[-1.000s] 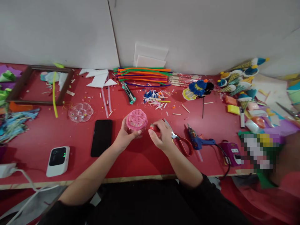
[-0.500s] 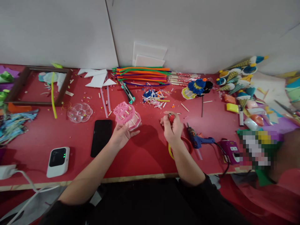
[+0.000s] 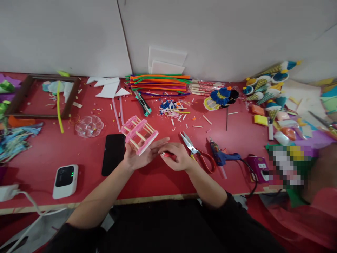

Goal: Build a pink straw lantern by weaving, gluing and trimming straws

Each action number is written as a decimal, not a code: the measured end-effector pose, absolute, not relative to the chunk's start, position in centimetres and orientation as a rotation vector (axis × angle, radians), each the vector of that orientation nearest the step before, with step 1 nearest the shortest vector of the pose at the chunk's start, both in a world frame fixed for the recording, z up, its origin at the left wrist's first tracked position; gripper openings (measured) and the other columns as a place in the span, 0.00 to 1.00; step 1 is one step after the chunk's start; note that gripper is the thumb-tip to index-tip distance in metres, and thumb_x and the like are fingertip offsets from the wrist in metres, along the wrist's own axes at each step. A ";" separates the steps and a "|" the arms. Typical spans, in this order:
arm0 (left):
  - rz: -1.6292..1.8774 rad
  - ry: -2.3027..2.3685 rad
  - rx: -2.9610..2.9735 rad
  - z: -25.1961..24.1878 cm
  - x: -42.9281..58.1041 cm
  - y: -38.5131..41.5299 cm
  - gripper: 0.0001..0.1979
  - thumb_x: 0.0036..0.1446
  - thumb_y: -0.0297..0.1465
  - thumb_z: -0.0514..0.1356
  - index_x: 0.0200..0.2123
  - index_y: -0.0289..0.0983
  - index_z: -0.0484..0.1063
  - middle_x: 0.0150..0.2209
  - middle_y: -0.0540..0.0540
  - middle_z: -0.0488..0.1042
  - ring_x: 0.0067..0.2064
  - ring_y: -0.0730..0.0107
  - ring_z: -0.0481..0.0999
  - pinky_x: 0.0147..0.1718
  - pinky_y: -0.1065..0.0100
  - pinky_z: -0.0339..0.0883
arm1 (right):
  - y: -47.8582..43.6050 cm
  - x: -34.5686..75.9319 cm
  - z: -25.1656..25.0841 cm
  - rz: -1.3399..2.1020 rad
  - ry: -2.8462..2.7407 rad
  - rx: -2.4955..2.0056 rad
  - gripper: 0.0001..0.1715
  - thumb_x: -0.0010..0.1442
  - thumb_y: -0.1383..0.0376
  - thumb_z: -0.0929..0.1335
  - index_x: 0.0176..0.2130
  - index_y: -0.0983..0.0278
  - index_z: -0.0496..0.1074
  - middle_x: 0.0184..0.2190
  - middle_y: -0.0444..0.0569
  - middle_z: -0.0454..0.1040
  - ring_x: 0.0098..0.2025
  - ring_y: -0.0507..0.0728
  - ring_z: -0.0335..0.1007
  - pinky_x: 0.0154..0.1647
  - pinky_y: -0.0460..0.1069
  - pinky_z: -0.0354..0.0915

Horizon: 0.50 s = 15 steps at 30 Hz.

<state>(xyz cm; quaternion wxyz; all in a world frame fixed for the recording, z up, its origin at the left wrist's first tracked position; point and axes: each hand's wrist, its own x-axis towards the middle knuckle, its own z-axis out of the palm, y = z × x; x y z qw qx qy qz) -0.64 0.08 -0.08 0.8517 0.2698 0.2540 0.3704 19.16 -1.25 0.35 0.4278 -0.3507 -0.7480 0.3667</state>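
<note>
A small pink frame point(image 3: 138, 135), with pale wooden sticks between fuzzy pink tiers and a white-edged base, lies tilted on its side in my left hand point(image 3: 135, 159). The thumb side of that hand steadies it, while the other fingers stretch out to the right. Curled fingers of my right hand point(image 3: 177, 157) hold a red lighter point(image 3: 168, 155), its metal end pointing left, close beside the left fingertips. Red-handled scissors point(image 3: 193, 147) lie on the table just right of my right hand. Farther right is a blue glue gun point(image 3: 222, 154).
Pipe cleaners point(image 3: 160, 83) lie in a bundle along the wall. Stick scraps point(image 3: 172, 109) and a utility knife point(image 3: 142, 102) are in front. A black phone point(image 3: 113, 154) lies left of my left hand. A blurred person point(image 3: 321, 175) is at the right edge.
My right hand has moved left and nearer me with the lighter, close to my left hand, uncovering the scissors. The pink frame has turned so its side and sticks show.
</note>
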 end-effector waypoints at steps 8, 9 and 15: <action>0.959 0.670 0.486 0.0 -0.6 0.2 0.39 0.39 0.67 0.64 0.42 0.40 0.78 0.40 0.41 0.79 0.44 0.54 0.79 0.54 0.53 0.70 | -1.3 20.0 -0.3 0.907 -1.959 -0.885 0.13 0.54 0.69 0.68 0.41 0.57 0.70 0.28 0.42 0.75 0.27 0.52 0.71 0.29 0.47 0.65; 0.973 0.665 0.449 0.2 -0.6 0.3 0.38 0.39 0.66 0.64 0.41 0.40 0.78 0.39 0.42 0.78 0.38 0.59 0.78 0.52 0.55 0.72 | -1.3 20.2 -0.3 0.906 -1.917 -0.919 0.15 0.54 0.69 0.69 0.43 0.56 0.68 0.27 0.41 0.73 0.25 0.52 0.69 0.28 0.47 0.64; 0.967 0.605 0.427 0.7 -1.0 0.4 0.35 0.42 0.63 0.64 0.40 0.39 0.76 0.38 0.43 0.74 0.27 0.72 0.61 0.37 0.62 0.71 | -1.0 21.0 -0.6 0.898 -1.495 -1.157 0.22 0.58 0.66 0.71 0.49 0.55 0.61 0.19 0.31 0.56 0.19 0.50 0.52 0.24 0.47 0.53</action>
